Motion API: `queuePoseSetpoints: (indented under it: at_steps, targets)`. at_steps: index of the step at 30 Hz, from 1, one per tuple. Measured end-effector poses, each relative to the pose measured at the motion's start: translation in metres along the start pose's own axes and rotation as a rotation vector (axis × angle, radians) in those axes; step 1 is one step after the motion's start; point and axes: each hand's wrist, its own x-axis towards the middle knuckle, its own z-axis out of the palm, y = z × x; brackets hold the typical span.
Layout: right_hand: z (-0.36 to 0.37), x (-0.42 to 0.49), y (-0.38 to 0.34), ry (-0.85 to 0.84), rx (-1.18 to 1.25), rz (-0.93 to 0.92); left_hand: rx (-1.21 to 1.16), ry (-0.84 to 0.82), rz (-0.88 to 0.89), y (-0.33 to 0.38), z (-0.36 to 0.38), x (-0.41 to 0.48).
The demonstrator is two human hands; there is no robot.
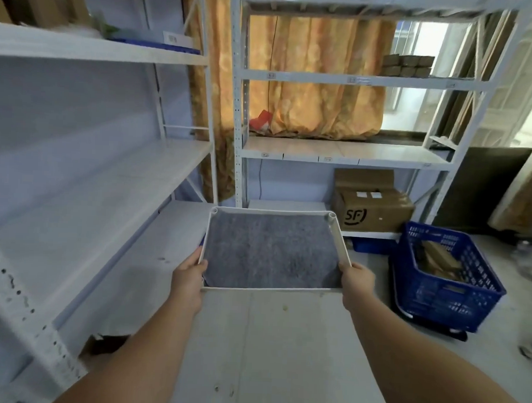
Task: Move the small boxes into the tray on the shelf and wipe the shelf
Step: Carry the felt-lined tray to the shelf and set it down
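Presently held: one white tray (339,235) lined with a grey mat (271,250), empty, carried level above the floor (282,354) between two shelf units. Left hand (188,278) closed on the tray's near-left corner, thumb over the rim; right hand (357,284) closed on the near-right corner likewise. Small boxes (407,65): a brown stack of them on the upper-right level of the far shelf (340,79), well apart from the tray; none in the tray. Left shelf (113,176): middle level bare and white, close to the tray's left side. Other stock: a cardboard carton (377,210) marked SF on the far shelf's lowest level; a blue crate (447,288) on the floor to the right, holding brown items too indistinct to name. No cloth or wiper visible in either hand, unless the grey mat serves; cannot tell. Status, as judged: early. Tray not yet set on any shelf, no boxes transferred, wiping not begun as far as shown. Remaining: seat the tray, move the boxes into it, wipe the shelf.
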Motion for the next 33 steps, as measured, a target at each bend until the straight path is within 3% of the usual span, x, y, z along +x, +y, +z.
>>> queuePoseSetpoints:
  at_steps: [17,33]
  targets:
    - [0.087,0.093,-0.065,0.157,0.055,-0.033,0.092,-0.158,-0.025,0.048,0.087,0.171]
    - [0.148,0.214,-0.107,0.067,0.074,-0.041,0.117,-0.134,-0.001,0.053,0.150,0.287]
